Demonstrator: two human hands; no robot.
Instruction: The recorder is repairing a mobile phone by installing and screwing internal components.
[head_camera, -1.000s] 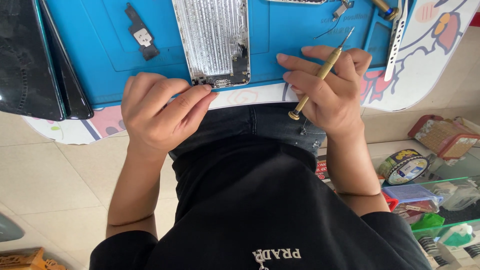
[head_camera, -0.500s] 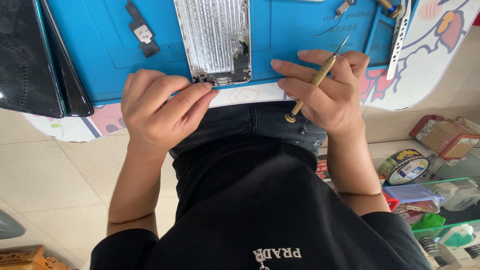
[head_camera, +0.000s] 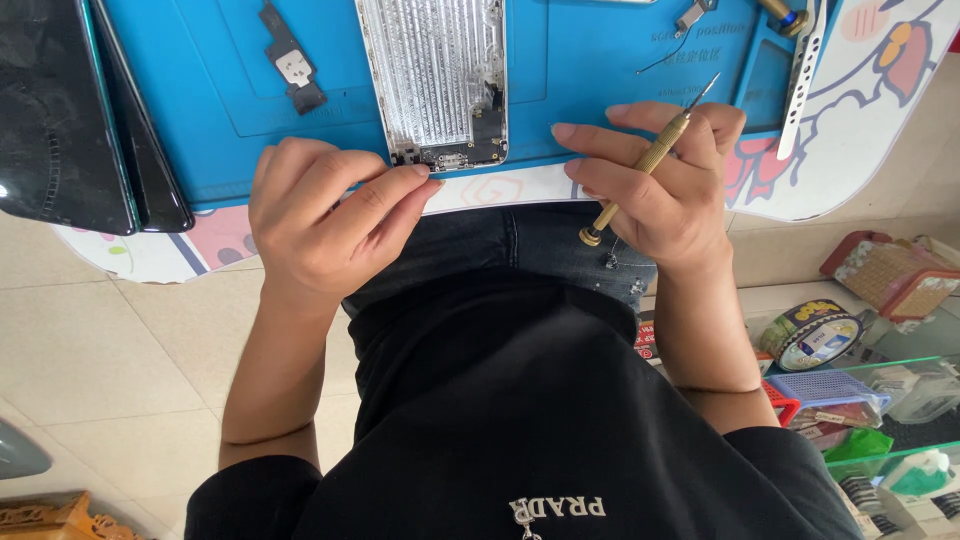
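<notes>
Covering the far part of the view, a blue work mat (head_camera: 600, 100) lies on a white table (head_camera: 860, 160) printed with cartoon shapes, and pale floor tiles (head_camera: 110, 340) show below on the left. On the mat, in the middle, rests an opened phone housing (head_camera: 435, 75), silvery inside, its near end carrying small dark parts. Left of it lies a small black component (head_camera: 290, 65), and at the far left two dark screen panels (head_camera: 80, 120) overlap the mat's edge. A white strip-shaped tool (head_camera: 803, 85) lies at the mat's right edge. Low on the right stand a roll of tape (head_camera: 815, 335) and plastic bins (head_camera: 880, 400).

The left hand (head_camera: 320, 225) is curled, its fingers drawn together, the fingertips (head_camera: 425, 180) pinched just at the near end of the housing; whether they hold anything is too small to tell. The right hand (head_camera: 665, 195) is closed around a brass-coloured screwdriver (head_camera: 645, 160), gripped slantwise with its thin tip pointing far and right over the mat, clear of the housing.
</notes>
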